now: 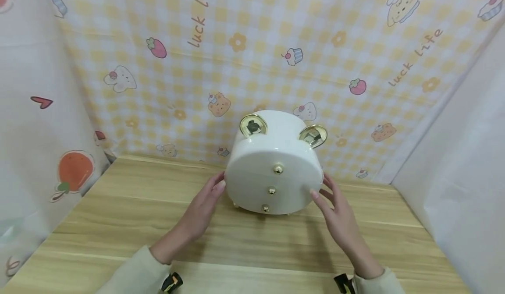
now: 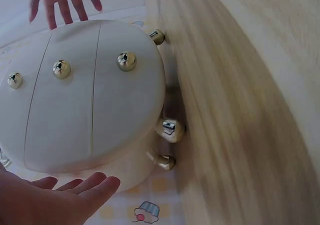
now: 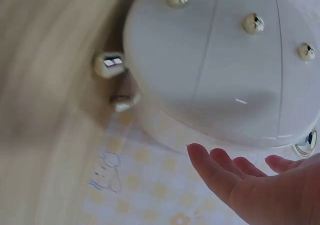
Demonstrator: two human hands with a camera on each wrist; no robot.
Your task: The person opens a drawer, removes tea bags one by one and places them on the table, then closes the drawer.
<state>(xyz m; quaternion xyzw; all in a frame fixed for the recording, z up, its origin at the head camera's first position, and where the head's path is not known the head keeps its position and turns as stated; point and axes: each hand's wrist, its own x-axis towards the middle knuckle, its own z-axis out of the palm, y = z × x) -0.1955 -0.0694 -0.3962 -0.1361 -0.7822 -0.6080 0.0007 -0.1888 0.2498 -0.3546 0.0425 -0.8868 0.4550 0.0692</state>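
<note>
Box: the white box (image 1: 258, 178) is standing upright on the table, toward the back, between the two hands.
Knobs: three gold knobs (image 1: 272, 191) are running in a line down its front, one to each section.
Seams: two thin seams (image 2: 95, 85) are dividing that front into three.
Ears: two round gold ears (image 1: 254, 125) are sticking up from the top, one on each side.
Feet: gold feet (image 2: 171, 130) are showing underneath, at the table's surface.
Left hand: the left hand (image 1: 203, 206) is reaching along the box's left side, fingers extended and not curling; whether the tips are touching, I cannot tell.
Right hand: the right hand (image 1: 341, 217) is lying wide at the right side, thumb toward the front edge, fingers loosely extended; contact is not showing clearly.
Sleeves: pale sleeves (image 1: 136, 272) are covering both forearms, with dark pieces (image 1: 171, 282) sitting near the wrists.
Table: the wood-grain table (image 1: 98, 197) is spreading beneath everything.
Backdrop: a yellow-checked cloth (image 1: 256, 75) is hanging behind, carrying cartoon prints and "luck life" lettering.
</note>
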